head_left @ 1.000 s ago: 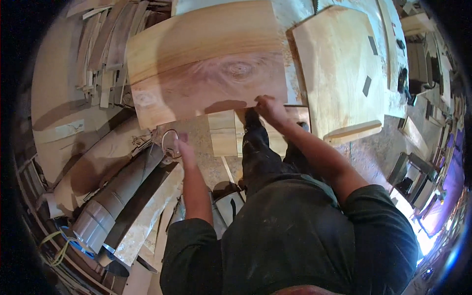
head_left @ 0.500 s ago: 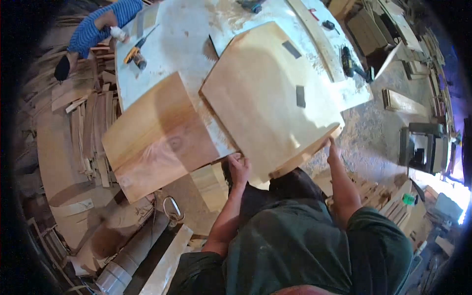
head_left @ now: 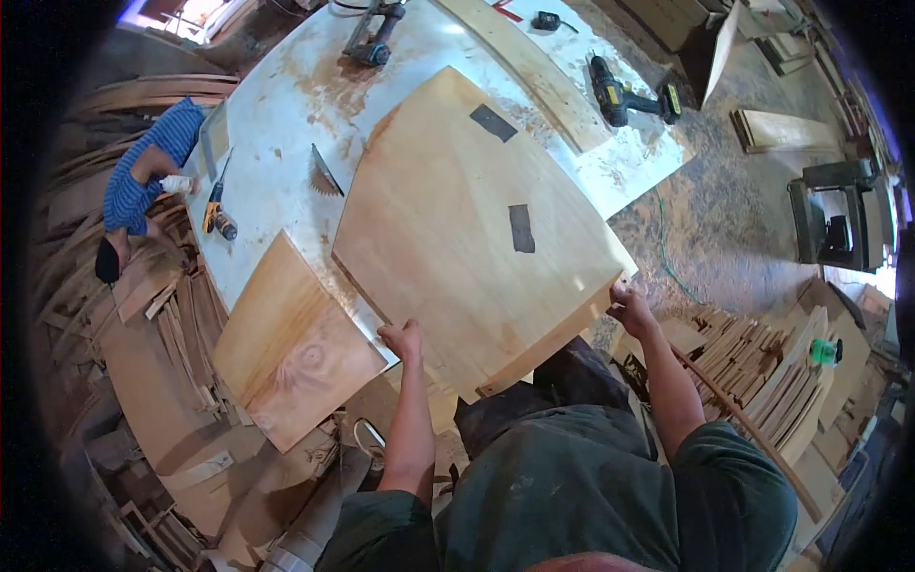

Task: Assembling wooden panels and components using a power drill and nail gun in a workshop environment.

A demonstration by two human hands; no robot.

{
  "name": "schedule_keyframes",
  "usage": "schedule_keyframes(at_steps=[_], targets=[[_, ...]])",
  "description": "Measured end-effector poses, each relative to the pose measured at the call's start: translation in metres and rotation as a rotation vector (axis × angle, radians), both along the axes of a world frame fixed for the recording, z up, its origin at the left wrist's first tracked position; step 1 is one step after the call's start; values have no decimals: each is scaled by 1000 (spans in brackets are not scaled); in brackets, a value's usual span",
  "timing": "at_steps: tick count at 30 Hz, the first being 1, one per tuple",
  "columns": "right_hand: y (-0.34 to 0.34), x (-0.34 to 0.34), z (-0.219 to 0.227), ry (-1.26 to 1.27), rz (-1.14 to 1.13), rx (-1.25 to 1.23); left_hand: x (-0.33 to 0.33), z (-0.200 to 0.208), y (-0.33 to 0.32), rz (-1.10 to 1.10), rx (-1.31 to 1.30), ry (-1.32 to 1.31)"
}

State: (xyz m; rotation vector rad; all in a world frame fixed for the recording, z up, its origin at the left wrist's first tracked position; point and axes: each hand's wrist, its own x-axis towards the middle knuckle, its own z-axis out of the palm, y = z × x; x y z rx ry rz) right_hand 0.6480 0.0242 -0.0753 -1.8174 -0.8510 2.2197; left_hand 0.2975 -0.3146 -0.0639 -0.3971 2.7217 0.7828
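Note:
A large pale wooden panel with two dark rectangular patches lies over the white worktable. Its near side, edged with a thicker wooden strip, juts out over my lap. My left hand is closed on the panel's left edge, close to its near end. At the near right corner, my right hand grips the end of the strip, with some fingers hidden. Left of the panel, a smaller board with a knot overhangs the table's edge.
A saw blade, a yellow drill, a black drill, another power tool and a long plank lie on the table. A person in a striped shirt holds a white bottle at left. Wood scraps are piled at right.
My view has shifted, so the table appears further left. The panel has come toward me and now sits apart from the saw blade. Both hands keep hold of it.

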Motion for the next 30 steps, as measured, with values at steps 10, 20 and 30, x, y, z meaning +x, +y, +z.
schedule_keyframes(at_steps=[10, 20, 30], targets=[[14, -13, 2, 9, 372, 277, -51, -23, 28, -114, 18, 136], [21, -56, 52, -642, 687, 1036, -37, -4, 60, -583, 56, 447], [39, -76, 61, -232, 1650, 1416, 107, -5, 64, -1420, 153, 178]])
